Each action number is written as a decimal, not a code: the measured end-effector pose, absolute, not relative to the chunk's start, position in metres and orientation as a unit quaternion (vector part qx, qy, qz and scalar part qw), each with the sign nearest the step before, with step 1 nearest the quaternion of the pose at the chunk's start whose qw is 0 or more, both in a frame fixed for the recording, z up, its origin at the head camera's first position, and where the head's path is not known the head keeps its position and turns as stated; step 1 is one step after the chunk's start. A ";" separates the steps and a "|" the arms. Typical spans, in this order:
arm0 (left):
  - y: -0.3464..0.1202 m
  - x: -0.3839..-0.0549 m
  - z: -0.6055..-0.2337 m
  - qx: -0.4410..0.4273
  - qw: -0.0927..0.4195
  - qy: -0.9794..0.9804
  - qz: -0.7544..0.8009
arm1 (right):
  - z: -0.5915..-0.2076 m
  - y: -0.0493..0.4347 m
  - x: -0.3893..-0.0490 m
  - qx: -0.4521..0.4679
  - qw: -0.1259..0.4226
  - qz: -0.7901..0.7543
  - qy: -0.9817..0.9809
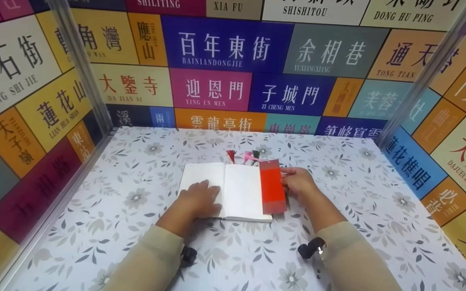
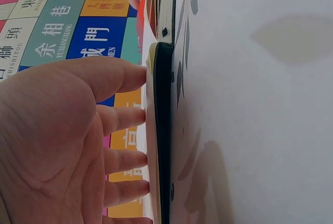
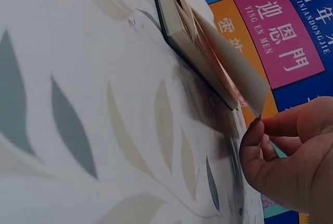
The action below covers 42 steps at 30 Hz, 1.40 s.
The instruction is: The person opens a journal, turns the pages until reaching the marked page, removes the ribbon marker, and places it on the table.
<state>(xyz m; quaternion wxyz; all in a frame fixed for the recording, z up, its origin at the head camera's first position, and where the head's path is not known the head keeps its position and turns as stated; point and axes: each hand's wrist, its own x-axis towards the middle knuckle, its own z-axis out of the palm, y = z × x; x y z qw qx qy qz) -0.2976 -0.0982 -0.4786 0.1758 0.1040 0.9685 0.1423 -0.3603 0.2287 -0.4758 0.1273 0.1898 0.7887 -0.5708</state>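
Observation:
An open notebook (image 1: 243,190) with blank white pages and a dark cover lies on the table. My left hand (image 1: 200,199) rests on its left page, and in the left wrist view the fingers reach straight out with their tips on the paper. At the notebook's right side, my right hand (image 1: 297,182) pinches the outer edge of a red sheet (image 1: 272,188) between thumb and fingertips. This sheet stands raised at a slant over the right page; from the right wrist its pale side (image 3: 239,70) shows.
Red, pink and dark green tassels (image 1: 248,155) stick out beyond the notebook's top edge. A white tablecloth (image 1: 136,238) with grey leaves and flowers covers the table. Panels of coloured signs (image 1: 225,44) stand behind and at both sides, with clear posts (image 1: 415,81) at the corners.

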 end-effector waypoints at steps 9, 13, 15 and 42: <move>-0.096 -0.298 -0.479 0.095 0.184 0.967 0.147 | -0.477 0.260 -0.357 0.181 0.121 -0.575 0.789; -0.096 -0.298 -0.480 0.091 0.188 0.966 0.148 | -0.478 0.272 -0.355 0.186 0.121 -0.585 0.780; -0.096 -0.299 -0.480 0.093 0.187 0.967 0.146 | -0.478 0.277 -0.354 0.189 0.122 -0.583 0.781; -0.099 -0.299 -0.479 0.108 0.178 0.968 0.138 | -0.475 0.264 -0.343 0.190 0.122 -0.492 0.841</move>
